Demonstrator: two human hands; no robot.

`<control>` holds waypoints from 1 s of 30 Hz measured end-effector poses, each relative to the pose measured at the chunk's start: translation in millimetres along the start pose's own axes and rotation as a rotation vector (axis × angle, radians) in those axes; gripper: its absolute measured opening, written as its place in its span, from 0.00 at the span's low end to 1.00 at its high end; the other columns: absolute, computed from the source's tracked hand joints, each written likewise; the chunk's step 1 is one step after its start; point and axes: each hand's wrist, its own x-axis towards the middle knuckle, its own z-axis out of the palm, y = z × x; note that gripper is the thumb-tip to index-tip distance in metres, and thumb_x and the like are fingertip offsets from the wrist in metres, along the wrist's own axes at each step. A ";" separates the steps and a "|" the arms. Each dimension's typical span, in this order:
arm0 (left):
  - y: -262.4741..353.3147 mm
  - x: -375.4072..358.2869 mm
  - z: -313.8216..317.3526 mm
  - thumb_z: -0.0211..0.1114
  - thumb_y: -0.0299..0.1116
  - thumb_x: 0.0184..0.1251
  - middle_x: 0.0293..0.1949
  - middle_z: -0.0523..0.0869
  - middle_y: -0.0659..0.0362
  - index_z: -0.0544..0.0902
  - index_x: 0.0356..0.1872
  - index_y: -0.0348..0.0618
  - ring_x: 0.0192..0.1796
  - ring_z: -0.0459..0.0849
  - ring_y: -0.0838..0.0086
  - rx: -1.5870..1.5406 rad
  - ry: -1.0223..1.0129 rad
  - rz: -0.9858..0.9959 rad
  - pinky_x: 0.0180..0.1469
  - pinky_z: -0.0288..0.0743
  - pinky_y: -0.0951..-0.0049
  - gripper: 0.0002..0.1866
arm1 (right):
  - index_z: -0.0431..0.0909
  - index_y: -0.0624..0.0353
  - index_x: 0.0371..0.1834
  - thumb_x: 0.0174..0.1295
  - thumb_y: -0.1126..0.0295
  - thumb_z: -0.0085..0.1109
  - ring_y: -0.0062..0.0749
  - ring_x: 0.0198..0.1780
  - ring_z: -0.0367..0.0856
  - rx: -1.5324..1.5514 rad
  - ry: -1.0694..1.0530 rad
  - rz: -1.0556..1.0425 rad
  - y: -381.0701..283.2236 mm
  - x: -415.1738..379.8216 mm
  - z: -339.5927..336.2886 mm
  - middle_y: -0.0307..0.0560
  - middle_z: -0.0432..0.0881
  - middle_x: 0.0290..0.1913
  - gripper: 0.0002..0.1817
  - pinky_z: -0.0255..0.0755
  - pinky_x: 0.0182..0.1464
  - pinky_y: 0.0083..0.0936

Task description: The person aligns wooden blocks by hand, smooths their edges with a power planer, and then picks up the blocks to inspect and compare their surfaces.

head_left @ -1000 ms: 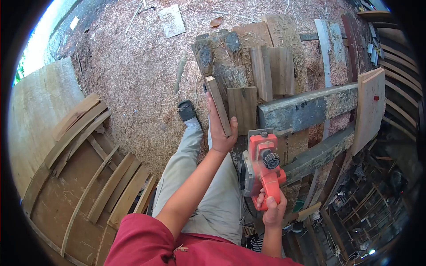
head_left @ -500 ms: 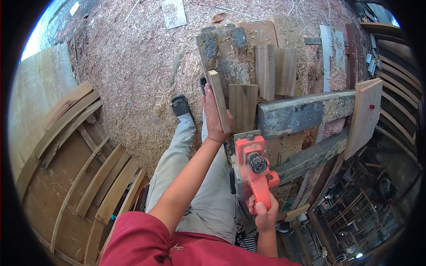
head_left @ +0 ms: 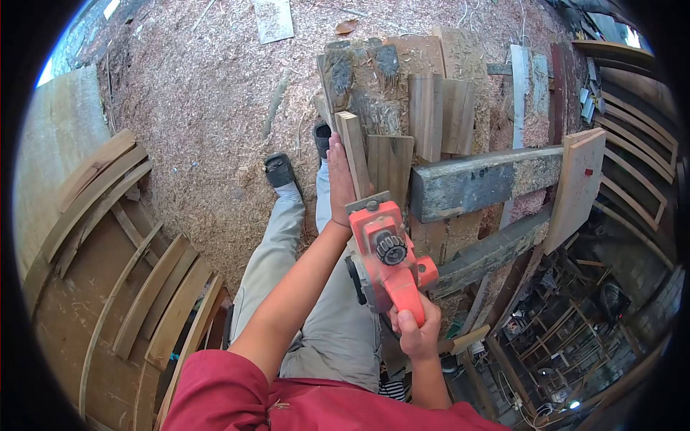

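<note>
My right hand point(head_left: 417, 327) is wrapped round the rear handle of an orange electric planer point(head_left: 388, 248). The planer's front plate lies over the near end of a narrow wooden piece point(head_left: 352, 152), which stands on its edge. Flat against the left side of that piece is my left hand point(head_left: 341, 179), with its fingers stretched forward and its thumb side hidden behind the wood and planer. Just right of the piece lies a short brown board point(head_left: 389, 164).
Thick weathered beams point(head_left: 489, 183) run to an upright board point(head_left: 575, 190) on the right. Curved wooden pieces point(head_left: 154, 287) lean at the left. Shavings point(head_left: 208, 129) cover the ground around my feet. More slatted frames point(head_left: 636, 147) stand at the far right.
The planer has moved left and forward in my right hand, onto the near end of the narrow piece. My left hand stays along the wood, its thumb now hidden.
</note>
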 end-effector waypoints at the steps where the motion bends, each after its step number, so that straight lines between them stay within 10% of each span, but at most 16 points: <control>1: -1.7 0.5 0.6 0.63 0.30 0.66 0.86 0.52 0.31 0.45 0.87 0.25 0.89 0.51 0.38 -0.009 -0.002 -0.003 0.90 0.44 0.44 0.52 | 0.84 0.66 0.42 0.69 0.60 0.64 0.19 0.28 0.75 0.012 -0.002 0.006 -0.8 0.8 2.0 0.36 0.80 0.28 0.16 0.71 0.32 0.24; 30: -18.7 -4.3 10.2 0.69 0.43 0.76 0.88 0.52 0.35 0.47 0.88 0.29 0.90 0.51 0.43 -0.081 0.020 0.060 0.90 0.43 0.48 0.52 | 0.82 0.67 0.42 0.69 0.63 0.61 0.18 0.27 0.76 0.026 0.070 -0.024 -20.7 32.1 28.2 0.37 0.80 0.27 0.14 0.70 0.32 0.23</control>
